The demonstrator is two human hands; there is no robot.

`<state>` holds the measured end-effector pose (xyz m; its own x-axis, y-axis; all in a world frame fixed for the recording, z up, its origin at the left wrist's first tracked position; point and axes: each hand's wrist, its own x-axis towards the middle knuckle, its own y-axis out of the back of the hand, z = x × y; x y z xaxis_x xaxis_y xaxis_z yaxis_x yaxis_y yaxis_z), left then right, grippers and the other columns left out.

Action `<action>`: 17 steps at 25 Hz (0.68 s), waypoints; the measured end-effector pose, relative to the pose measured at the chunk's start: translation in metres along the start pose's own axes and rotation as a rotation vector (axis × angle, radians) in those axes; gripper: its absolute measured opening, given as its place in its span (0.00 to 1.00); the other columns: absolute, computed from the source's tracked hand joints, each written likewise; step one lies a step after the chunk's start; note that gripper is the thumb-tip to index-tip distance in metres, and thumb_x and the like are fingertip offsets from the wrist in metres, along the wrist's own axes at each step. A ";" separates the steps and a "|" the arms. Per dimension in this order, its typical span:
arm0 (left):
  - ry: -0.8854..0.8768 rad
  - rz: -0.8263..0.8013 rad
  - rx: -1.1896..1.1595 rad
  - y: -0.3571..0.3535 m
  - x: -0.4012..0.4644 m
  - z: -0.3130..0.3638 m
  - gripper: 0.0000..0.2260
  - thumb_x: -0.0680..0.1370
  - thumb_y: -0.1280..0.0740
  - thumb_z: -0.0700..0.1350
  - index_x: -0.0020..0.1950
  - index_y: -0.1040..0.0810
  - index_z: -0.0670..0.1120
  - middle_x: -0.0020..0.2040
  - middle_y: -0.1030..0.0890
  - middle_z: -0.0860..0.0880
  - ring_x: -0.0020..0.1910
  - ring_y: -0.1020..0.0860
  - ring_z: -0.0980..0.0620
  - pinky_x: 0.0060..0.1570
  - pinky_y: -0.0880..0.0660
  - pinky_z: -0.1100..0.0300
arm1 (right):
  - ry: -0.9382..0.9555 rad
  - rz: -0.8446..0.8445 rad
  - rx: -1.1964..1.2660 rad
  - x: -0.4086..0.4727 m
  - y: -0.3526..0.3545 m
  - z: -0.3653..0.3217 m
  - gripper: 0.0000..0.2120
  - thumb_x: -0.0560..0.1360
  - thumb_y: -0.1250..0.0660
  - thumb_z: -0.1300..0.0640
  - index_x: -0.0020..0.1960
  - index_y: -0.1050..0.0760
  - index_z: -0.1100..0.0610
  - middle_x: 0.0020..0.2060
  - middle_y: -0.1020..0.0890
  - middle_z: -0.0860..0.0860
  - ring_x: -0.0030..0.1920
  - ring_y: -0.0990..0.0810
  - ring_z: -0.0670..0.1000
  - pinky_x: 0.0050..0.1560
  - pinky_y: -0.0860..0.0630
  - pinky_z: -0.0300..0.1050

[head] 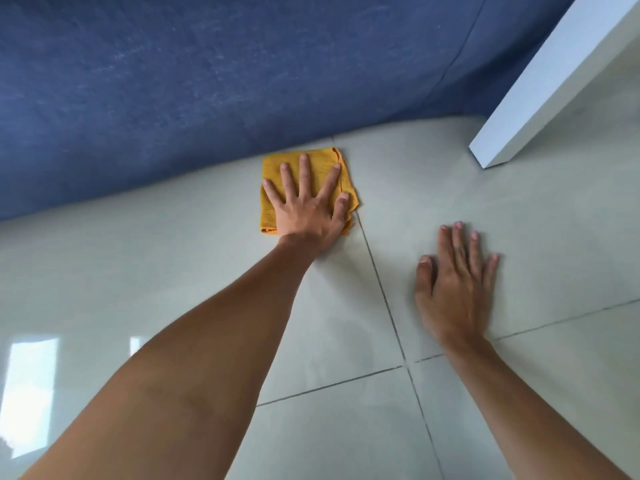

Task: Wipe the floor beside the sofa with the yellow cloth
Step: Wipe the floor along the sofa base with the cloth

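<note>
A folded yellow cloth [272, 169] lies flat on the pale tiled floor [173, 265], right against the base of the blue sofa [207, 74]. My left hand [308, 206] presses down on the cloth with its fingers spread, covering most of it. My right hand [455, 285] rests palm down on the bare floor to the right of the cloth, fingers apart, holding nothing.
A white table leg [540, 84] slants down to the floor at the upper right, close to the sofa's end. Dark grout lines [384, 292] cross the glossy tiles between my hands. Window glare shows on the floor at the lower left.
</note>
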<state>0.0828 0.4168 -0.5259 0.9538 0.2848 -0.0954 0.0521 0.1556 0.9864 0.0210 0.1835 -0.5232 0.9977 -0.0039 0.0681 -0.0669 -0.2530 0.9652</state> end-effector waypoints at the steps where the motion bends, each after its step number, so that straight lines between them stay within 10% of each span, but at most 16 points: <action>1: -0.024 -0.002 0.000 -0.001 0.006 0.018 0.28 0.77 0.61 0.66 0.77 0.57 0.64 0.81 0.57 0.46 0.78 0.59 0.35 0.69 0.62 0.29 | -0.012 -0.003 0.004 0.000 0.002 0.010 0.29 0.79 0.49 0.50 0.79 0.39 0.58 0.79 0.39 0.55 0.80 0.44 0.57 0.79 0.51 0.63; 12: -0.296 0.003 0.019 -0.016 -0.020 0.120 0.28 0.78 0.59 0.65 0.78 0.54 0.63 0.81 0.54 0.46 0.78 0.56 0.36 0.70 0.60 0.30 | -0.018 0.232 0.473 0.009 0.026 0.035 0.19 0.80 0.40 0.63 0.70 0.26 0.64 0.71 0.27 0.63 0.72 0.27 0.59 0.72 0.31 0.55; 17: -0.376 -0.006 -0.014 -0.023 -0.110 0.114 0.26 0.79 0.54 0.65 0.78 0.49 0.63 0.81 0.51 0.45 0.78 0.54 0.36 0.71 0.56 0.30 | -0.116 0.057 0.386 0.024 0.045 0.039 0.21 0.81 0.39 0.59 0.73 0.29 0.59 0.72 0.27 0.61 0.73 0.31 0.60 0.75 0.37 0.52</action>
<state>0.0100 0.2743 -0.5226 0.9956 -0.0830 -0.0425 0.0562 0.1702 0.9838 0.0421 0.1340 -0.4876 0.9889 -0.1321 0.0681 -0.1340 -0.5935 0.7936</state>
